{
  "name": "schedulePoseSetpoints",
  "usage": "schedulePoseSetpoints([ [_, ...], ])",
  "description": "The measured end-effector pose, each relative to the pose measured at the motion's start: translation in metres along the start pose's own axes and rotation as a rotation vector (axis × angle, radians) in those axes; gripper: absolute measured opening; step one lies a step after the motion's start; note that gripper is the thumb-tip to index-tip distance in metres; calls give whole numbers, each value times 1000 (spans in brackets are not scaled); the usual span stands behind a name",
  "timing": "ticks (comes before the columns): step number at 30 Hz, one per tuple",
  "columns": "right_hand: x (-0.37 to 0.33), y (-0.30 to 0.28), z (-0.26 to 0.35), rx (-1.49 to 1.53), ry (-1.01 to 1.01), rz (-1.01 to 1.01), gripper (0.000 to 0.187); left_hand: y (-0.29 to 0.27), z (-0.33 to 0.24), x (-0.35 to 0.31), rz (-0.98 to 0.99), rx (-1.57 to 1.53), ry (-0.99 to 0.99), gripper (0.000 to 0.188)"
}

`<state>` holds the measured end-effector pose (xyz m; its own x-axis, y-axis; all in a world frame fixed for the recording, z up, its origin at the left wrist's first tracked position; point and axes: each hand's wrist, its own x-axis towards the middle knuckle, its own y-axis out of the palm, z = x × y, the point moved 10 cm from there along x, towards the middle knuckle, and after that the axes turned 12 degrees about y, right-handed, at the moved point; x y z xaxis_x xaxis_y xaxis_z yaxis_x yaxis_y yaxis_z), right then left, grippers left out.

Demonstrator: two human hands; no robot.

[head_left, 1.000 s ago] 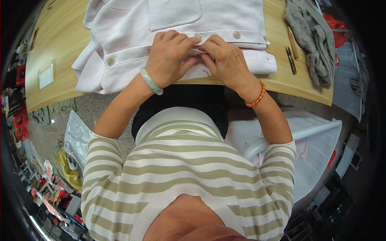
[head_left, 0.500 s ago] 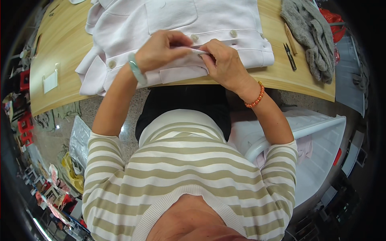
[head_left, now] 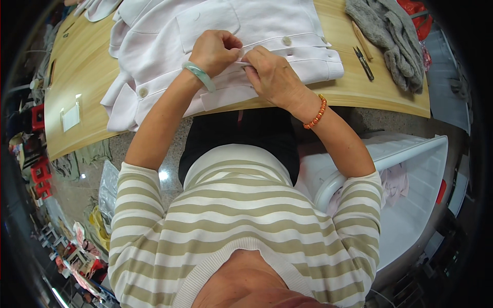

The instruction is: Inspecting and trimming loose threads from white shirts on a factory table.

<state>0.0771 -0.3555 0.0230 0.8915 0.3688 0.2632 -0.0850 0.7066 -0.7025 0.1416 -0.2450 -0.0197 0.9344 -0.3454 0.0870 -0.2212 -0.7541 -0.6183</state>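
Observation:
A pale pinkish-white cardigan (head_left: 154,49) lies on the wooden table in front of me, its buttoned edge toward me. A button (head_left: 286,41) shows to the right of my hands and another (head_left: 143,92) to the left. My left hand (head_left: 215,51), below a green bangle, is closed in a pinch at the front edge, where the fingers hide a button's spot. Close beside it, my right hand (head_left: 275,77), with an orange bead bracelet at the wrist, pinches the folded edge of the front between thumb and fingers. The fingertips of both hands nearly touch.
On the table's right lie a grey knitted piece (head_left: 395,51), a wooden stick (head_left: 362,40) and black thread snips (head_left: 363,63). A small white card (head_left: 71,117) is at the left. Below the table's right edge stands a white plastic bin (head_left: 416,205) holding pale fabric.
My left hand has come down from a blurred sweep into a pinch near the right fingertips, covering a button seen before. The right hand keeps its hold. The whole view has shifted slightly.

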Motion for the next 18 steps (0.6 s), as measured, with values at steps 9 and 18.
schedulePoseSetpoints([
  [9, 7, 12, -8, 3, 43, 31, 17, 1, -21, 4, 82, 273, -13, 18],
  [18, 10, 8, -7, -55, 79, -48, 15, -1, 10, -5, 34, -501, -153, 16],
])
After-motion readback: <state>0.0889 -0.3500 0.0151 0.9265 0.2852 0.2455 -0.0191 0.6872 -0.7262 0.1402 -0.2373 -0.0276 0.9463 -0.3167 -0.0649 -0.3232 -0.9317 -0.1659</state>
